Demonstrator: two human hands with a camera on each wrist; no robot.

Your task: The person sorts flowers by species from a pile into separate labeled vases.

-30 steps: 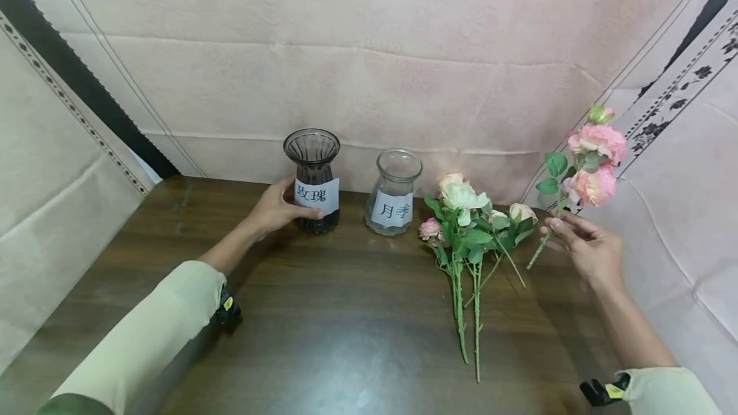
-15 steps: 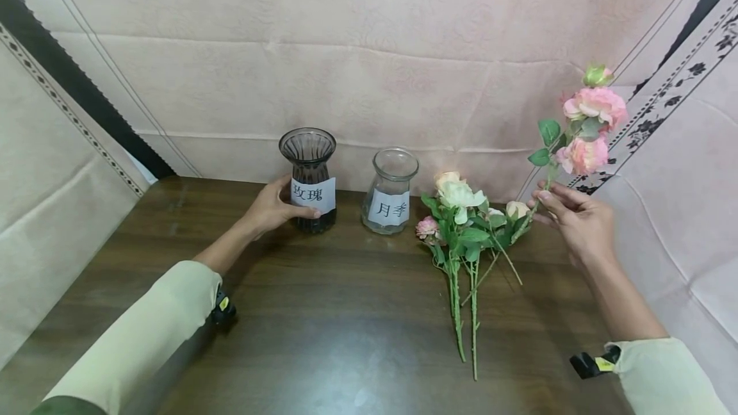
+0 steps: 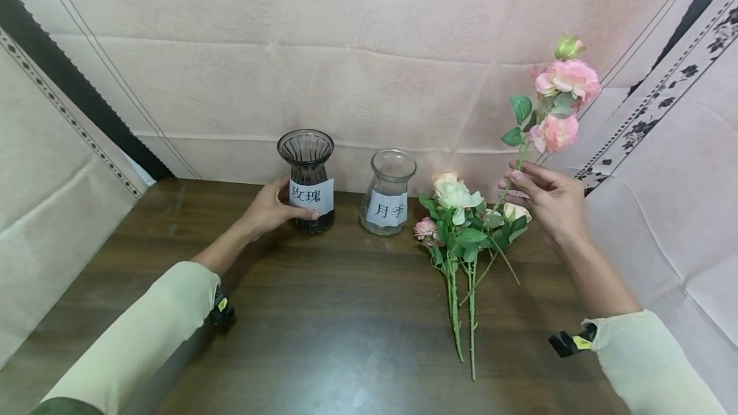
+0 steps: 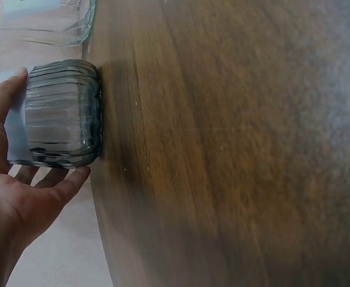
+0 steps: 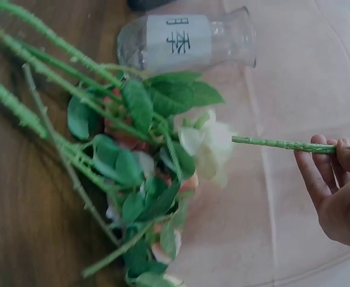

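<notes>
My left hand [image 3: 270, 211] grips the lower part of a dark, ribbed glass vase [image 3: 314, 175] with a white paper label. In the left wrist view the thumb lies across the label [image 4: 18, 134] and the other fingers [image 4: 73, 182] reach round the far side. My right hand [image 3: 552, 200] pinches the green stem of an artificial pink flower [image 3: 567, 85], which stands upright with two blooms and a bud. Its stem [image 5: 270, 142] shows between thumb and fingers in the right wrist view. Below and left of that hand lies a bunch of artificial flowers [image 3: 469, 235], cream and pink.
A clear glass vase [image 3: 383, 210] with a white label stands between the dark vase and the bunch. Brown wood-grain table [image 3: 277, 338] runs under everything. Pale cloth [image 3: 346, 82] hangs behind and at both sides. A black wrist device [image 3: 571, 343] sits at my right cuff.
My right hand has lifted the pink flower up and carried it left, now above the right part of the bunch. My left hand stays on the dark vase.
</notes>
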